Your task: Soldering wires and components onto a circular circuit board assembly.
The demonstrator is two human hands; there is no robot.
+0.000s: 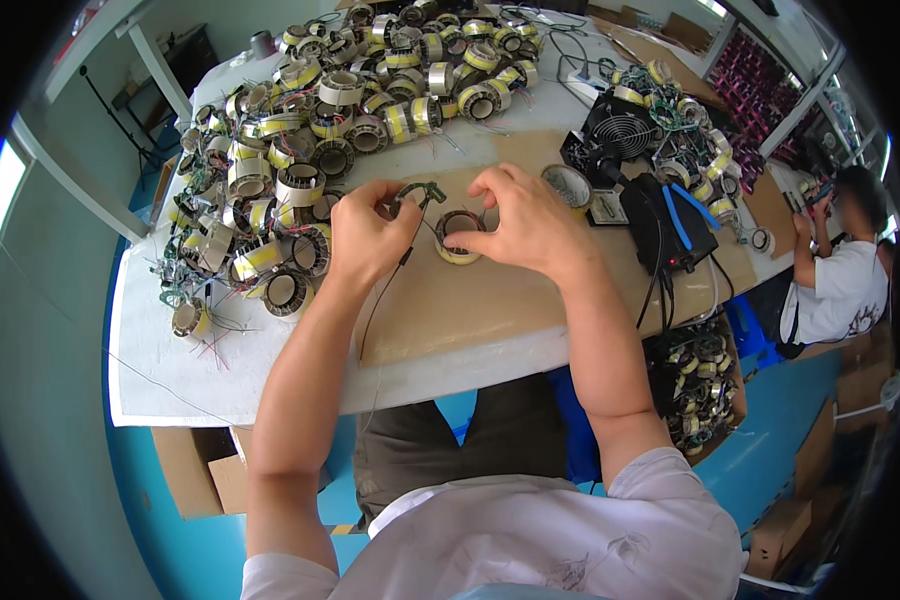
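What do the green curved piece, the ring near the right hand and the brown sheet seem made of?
Green curved piece: probably circuit-board laminate, by its green colour; finish unclear. Ring: smooth yellow outside, likely tape; darker inside, perhaps metal. Brown sheet: possibly cardboard, plain tan with slight sheen.

Free mat (470, 325) nearside, coil heap (300, 185) leftward

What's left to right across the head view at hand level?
Near end of the ring-coil pile → left hand → single ring coil → right hand → black box → co-worker in white shirt.
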